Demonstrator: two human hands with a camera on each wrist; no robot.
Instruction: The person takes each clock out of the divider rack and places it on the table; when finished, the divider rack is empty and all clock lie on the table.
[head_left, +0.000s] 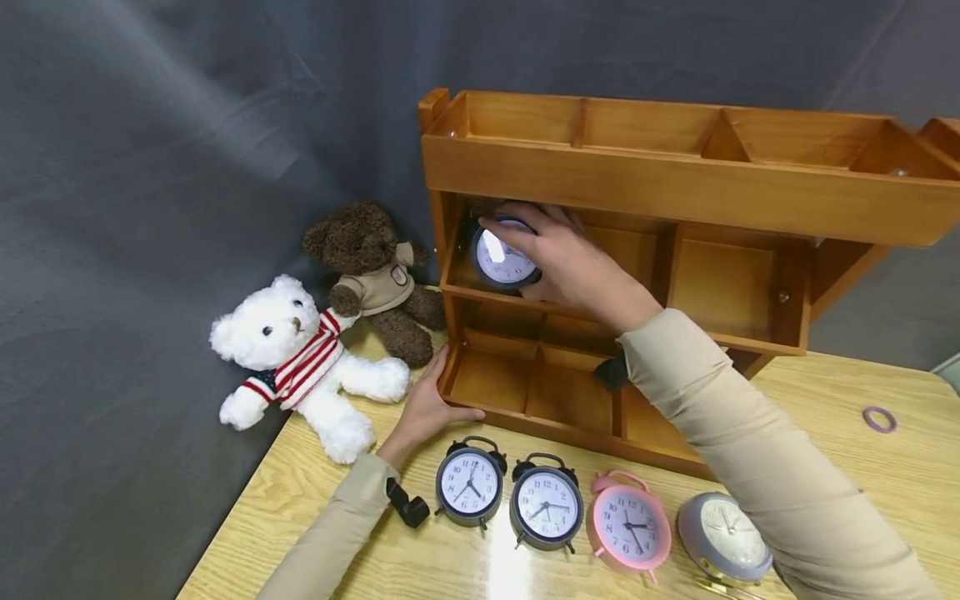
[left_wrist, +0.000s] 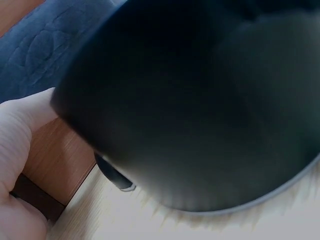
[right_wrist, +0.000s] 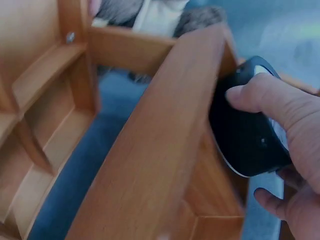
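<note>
My right hand grips a dark, round alarm clock in the left compartment of the wooden shelf's middle tier. Its white face points outward, with my fingers over the top edge. In the right wrist view, the thumb presses on the dark casing beside a wooden rail. My left hand rests against the shelf's lower left corner, thumb along the front edge and fingers up the side. A large dark rounded shape fills most of the left wrist view, hiding part of that hand.
Two dark alarm clocks, a pink one and a grey-blue one line the table before the shelf. A white bear and a brown bear sit left. A purple ring lies right.
</note>
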